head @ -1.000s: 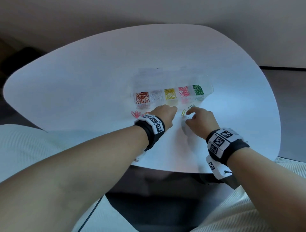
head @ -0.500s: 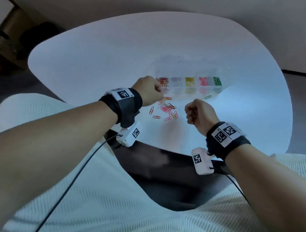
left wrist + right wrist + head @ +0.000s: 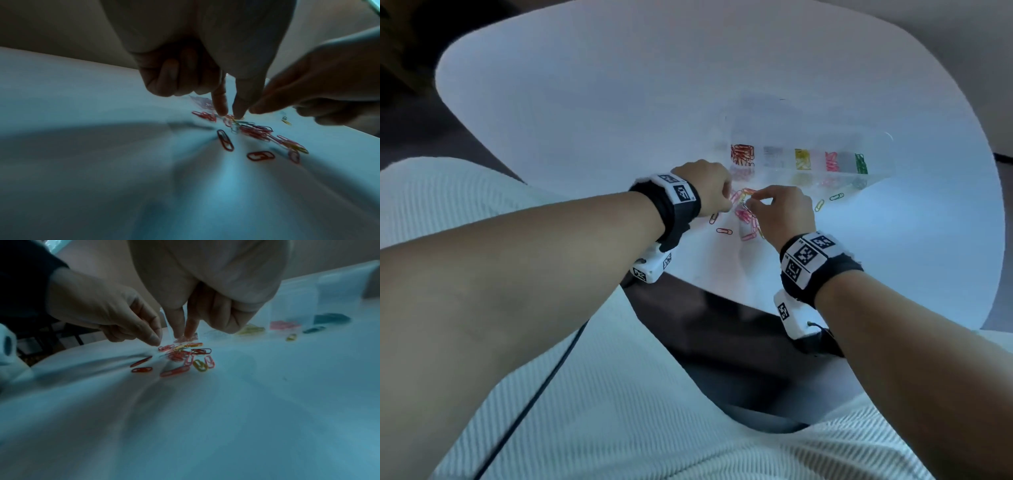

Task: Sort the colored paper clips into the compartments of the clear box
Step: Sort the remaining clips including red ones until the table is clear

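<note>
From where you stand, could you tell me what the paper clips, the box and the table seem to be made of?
Paper clips: probably wire with a glossy coloured coating, judging by thin bent loops in red, pink and yellow. Box: clear, smooth plastic; the sorted clips show through its walls. Table: white, smooth and matte, perhaps laminate; I cannot tell for sure.

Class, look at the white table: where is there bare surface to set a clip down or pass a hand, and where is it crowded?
Bare: the white table left of the clear box, and beyond it. Crowded: the loose clip pile in front of the box, where the left hand and right hand meet.
</note>
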The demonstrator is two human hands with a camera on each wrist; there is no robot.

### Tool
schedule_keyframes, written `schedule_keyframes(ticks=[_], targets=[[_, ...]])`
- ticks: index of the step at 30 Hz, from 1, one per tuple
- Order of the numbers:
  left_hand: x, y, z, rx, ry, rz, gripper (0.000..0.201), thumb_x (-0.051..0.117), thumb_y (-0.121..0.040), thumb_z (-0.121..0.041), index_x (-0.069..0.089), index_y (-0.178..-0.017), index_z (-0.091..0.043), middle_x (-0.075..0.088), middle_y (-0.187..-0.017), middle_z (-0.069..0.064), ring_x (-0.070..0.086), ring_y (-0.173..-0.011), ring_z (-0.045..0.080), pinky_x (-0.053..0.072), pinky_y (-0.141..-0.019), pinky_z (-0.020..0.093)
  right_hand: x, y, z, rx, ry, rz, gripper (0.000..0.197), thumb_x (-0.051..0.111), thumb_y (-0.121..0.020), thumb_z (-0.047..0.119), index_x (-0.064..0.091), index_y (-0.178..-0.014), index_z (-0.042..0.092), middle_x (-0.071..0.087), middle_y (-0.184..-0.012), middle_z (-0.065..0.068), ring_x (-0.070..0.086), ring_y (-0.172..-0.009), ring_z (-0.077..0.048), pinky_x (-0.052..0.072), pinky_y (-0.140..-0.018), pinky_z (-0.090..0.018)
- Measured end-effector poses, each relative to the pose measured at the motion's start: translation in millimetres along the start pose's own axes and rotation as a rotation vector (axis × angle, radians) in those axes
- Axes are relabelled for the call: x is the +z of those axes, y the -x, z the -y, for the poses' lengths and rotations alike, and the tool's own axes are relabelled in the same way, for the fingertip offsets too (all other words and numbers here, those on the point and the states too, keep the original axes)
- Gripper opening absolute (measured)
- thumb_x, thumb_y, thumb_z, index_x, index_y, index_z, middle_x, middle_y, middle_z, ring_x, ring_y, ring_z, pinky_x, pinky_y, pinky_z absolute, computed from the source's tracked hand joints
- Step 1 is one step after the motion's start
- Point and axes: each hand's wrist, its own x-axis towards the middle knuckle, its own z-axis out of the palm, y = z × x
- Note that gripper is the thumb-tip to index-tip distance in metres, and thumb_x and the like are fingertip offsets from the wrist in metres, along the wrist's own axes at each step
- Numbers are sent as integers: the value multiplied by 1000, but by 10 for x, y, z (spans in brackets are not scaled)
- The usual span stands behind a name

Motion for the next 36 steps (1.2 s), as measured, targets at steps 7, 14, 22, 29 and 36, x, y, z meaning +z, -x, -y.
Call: schedule_keyframes(ticks=[7, 14, 22, 29, 36], targets=[[94, -89, -62, 35, -129, -31, 24, 65, -84, -40, 69, -98, -21, 70, -92, 4, 66, -81, 27, 48, -67, 28, 14, -124, 72, -5, 176, 85, 18, 71, -81, 35, 73, -97, 28, 72, -93, -3, 68, -76, -24, 56, -71, -30], [117, -115, -92, 40, -166, -39, 14, 59, -84, -22, 69, -94, -21, 70, -90, 2, 66, -78, 27, 50, -67, 30, -43, -129, -55, 17, 91, 53, 16, 62, -86, 29, 73, -94, 20, 66, -74, -3, 63, -69, -22, 51, -65, -28], [167, -119, -91, 95, -163, -72, 19, 51, -90, -31, 63, -104, -34, 66, -99, -3, 60, -84, 23, 37, -65, 28, -25, 110, -399, 292, -471, -13, 14, 49, -84, 19, 58, -74, 16, 51, -63, 0, 47, -58, -22, 39, -55, -30], [173, -124, -196, 158, -292, -80, 20, 50, -93, -28, 65, -106, -30, 66, -109, 0, 61, -91, 25, 37, -68, 30, -5, 408, -388, 445, -926, 145, 18, 34, -77, 11, 34, -61, 19, 20, -49, 3, 11, -44, -13, 11, -44, -19], [190, -74, -265, 195, -261, -111, 29, 45, -96, -34, 58, -121, -35, 63, -123, -1, 61, -102, 27, 38, -75, 30, -103, 418, -263, 391, -989, 178, 19, 34, -77, 12, 28, -61, 20, 15, -57, 1, 5, -56, -18, 5, -50, -29]])
